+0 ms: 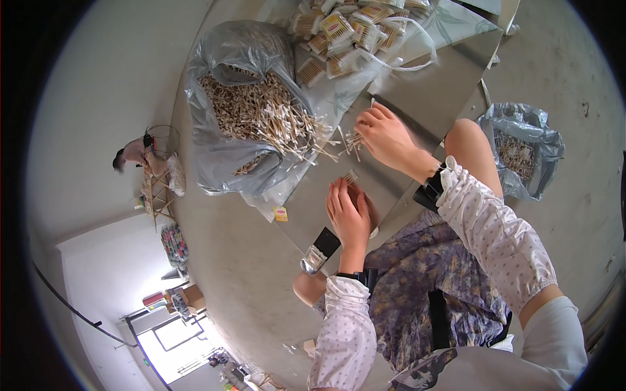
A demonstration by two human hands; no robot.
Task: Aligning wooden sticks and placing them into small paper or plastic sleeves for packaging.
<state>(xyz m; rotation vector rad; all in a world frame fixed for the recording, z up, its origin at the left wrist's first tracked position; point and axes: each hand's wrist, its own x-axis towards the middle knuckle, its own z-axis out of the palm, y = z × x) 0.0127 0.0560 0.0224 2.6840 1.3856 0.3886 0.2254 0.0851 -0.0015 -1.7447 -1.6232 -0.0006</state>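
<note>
A large grey plastic bag (222,166) lies wide open on the low table (433,81), with a heap of loose cotton swabs (251,107) spilling from its mouth to the right. My left hand (349,218) is cupped low over the tabletop, its fingers close together round a small bunch of cotton swabs (351,177) whose tips stick out past the fingers. Farther off, my right hand (391,140) has its fingers curled around several cotton swabs (353,143) beside the spilled heap. The palm sides of both hands are hidden.
Small filled packets of swabs (339,29) are piled at the table's far end, beside a white strap (430,49). A yellow label (280,214) and a black-and-silver object (319,251) lie near the left edge. Another grey bag (521,153) with swabs stands on the floor at right.
</note>
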